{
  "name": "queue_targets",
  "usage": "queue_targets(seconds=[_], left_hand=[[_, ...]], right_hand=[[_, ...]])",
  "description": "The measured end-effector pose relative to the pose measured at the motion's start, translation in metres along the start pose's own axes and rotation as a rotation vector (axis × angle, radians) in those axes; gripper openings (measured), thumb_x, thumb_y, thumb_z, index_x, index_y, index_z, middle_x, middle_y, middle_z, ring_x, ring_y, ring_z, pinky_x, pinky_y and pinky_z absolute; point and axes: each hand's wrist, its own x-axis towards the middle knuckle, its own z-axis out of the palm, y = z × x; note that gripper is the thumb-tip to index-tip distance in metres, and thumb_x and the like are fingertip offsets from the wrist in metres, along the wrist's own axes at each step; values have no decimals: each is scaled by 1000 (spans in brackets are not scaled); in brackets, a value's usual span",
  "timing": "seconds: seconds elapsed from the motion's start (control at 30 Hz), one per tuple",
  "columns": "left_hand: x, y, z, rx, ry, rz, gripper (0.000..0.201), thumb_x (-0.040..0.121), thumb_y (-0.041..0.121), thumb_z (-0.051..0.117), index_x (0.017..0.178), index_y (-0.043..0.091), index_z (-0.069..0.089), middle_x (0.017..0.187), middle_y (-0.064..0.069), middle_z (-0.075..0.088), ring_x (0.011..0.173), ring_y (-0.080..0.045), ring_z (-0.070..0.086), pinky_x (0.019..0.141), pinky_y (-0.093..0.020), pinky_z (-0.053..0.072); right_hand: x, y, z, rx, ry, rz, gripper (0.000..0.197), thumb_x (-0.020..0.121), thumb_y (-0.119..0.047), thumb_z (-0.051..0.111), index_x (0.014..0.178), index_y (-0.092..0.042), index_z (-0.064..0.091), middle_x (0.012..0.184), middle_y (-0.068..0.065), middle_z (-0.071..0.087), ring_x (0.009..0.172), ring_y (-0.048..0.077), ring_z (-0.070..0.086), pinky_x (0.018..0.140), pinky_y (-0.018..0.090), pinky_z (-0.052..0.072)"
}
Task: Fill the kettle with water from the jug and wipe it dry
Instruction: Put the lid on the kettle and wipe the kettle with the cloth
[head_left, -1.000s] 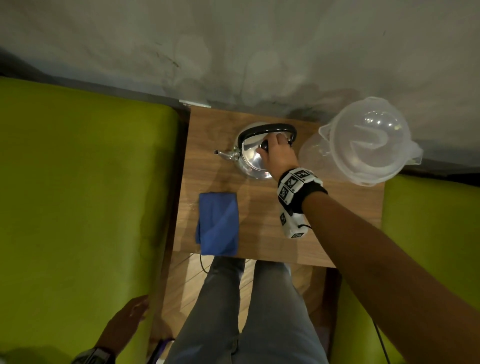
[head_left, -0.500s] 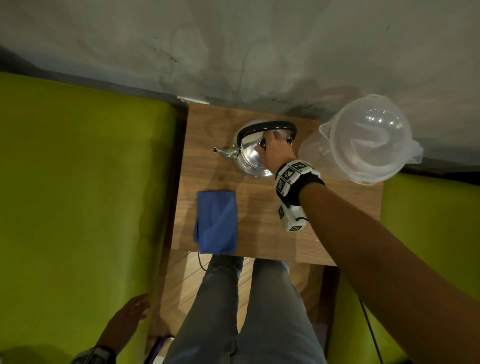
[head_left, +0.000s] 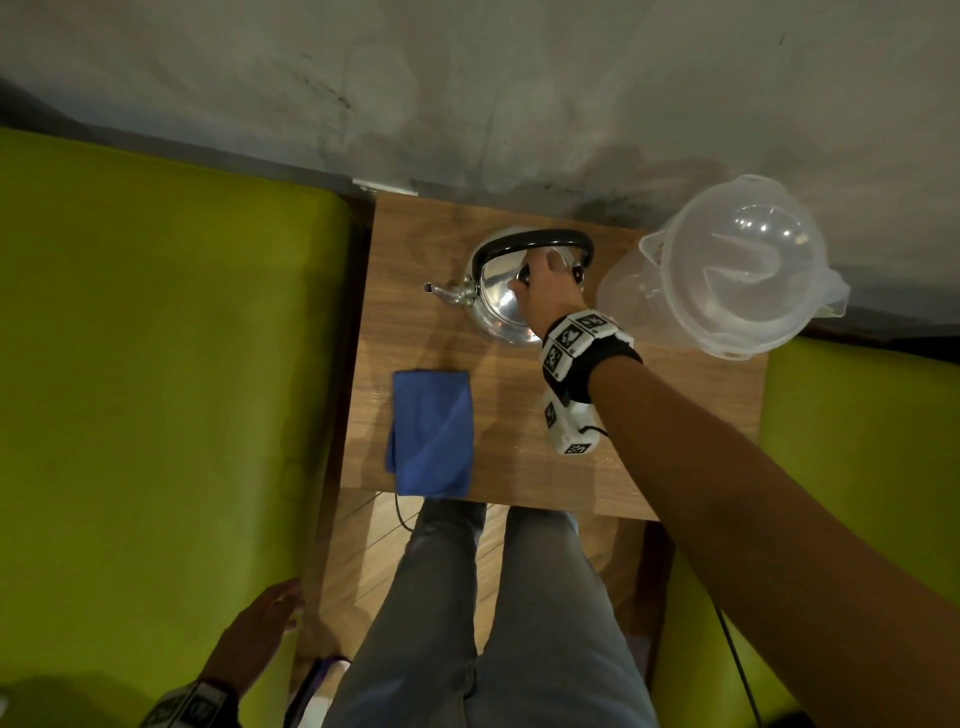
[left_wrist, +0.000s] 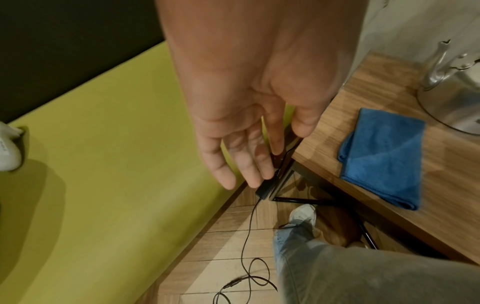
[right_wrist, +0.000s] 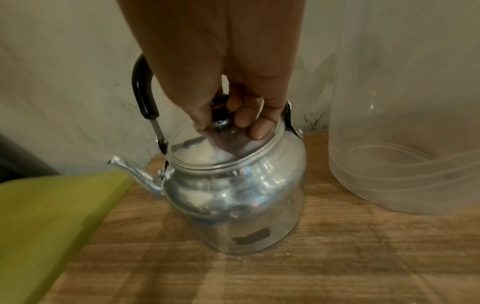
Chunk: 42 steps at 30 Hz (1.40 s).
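Note:
A shiny metal kettle with a black handle stands at the back of the small wooden table, spout to the left. My right hand pinches the dark knob of the kettle lid, which sits on the kettle. A clear plastic jug with its lid on stands to the kettle's right. A folded blue cloth lies at the table's front left. My left hand hangs low beside the green seat, fingers relaxed, holding nothing.
Green cushioned seats flank the table on both sides, and a grey wall rises right behind it. My legs in jeans are in front of the table. A black cable lies on the wooden floor by the table leg.
My right hand stays on the kettle lid knob, shifting only slightly. The left hand stays low by the seat.

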Motion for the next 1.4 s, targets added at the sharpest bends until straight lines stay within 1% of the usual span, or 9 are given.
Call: queue_targets(seconds=[0.27,0.43,0.53,0.77,0.87,1.0,1.13,1.27,1.4], left_hand=[[2,47,6,257,-33,157,42,92,31,48,128,10,50,136,-10,51,123,-31,50,106,-39,37],[-11,192,34,132,-85,500,22,96,20,42,105,11,60,104,-9,60,100,-26,56,85,-32,42],[-25,280,58,-212,-190,543,20,95,26,41,81,26,55,82,2,60,75,-11,54,65,-22,41],[-55,390,123,-899,-506,259,37,95,33,39,118,6,50,125,-9,54,124,-21,46,93,-30,42],[-52,406,137,-1091,-461,223,57,92,37,44,136,2,36,144,-13,40,132,-22,40,102,-35,39],[-47,407,146,-1210,-285,293,31,94,30,45,107,5,59,88,1,62,75,-7,64,66,-20,47],[-38,392,148,-1294,-241,259,37,93,33,47,62,13,52,41,5,61,54,-7,58,62,-20,44],[-33,385,126,-1241,-213,260,39,95,29,44,59,13,42,41,3,42,36,-8,43,36,-17,42],[-36,370,90,-874,-195,409,32,93,25,47,62,17,44,39,7,39,30,-6,37,42,-20,34]], right_hand=[[-39,9,-7,264,48,-38,51,89,-10,50,136,-16,32,136,20,39,111,32,53,94,35,44],[-90,36,5,208,-61,-6,36,89,-14,52,124,-11,45,97,11,53,72,16,50,65,26,40],[-118,58,10,160,-193,25,30,89,-15,53,117,-6,52,86,5,51,74,19,47,69,25,33],[-186,119,-2,132,-262,163,25,92,-18,51,116,-15,55,94,5,54,85,23,56,73,23,35],[-206,142,-6,161,-295,198,17,92,-18,51,108,-26,50,91,4,53,75,13,50,73,23,36],[-224,163,-4,159,-322,228,18,91,-17,53,95,-33,46,76,-5,49,65,4,46,71,23,40],[-226,163,-5,122,-426,204,31,95,-20,46,78,-44,35,74,-13,40,63,3,43,62,11,36],[-219,152,-6,66,-483,179,24,95,-23,44,81,-40,37,83,-6,45,78,13,48,73,20,39],[-193,126,-4,54,-405,126,8,94,-22,45,100,-24,50,93,2,50,82,17,48,74,24,38]])
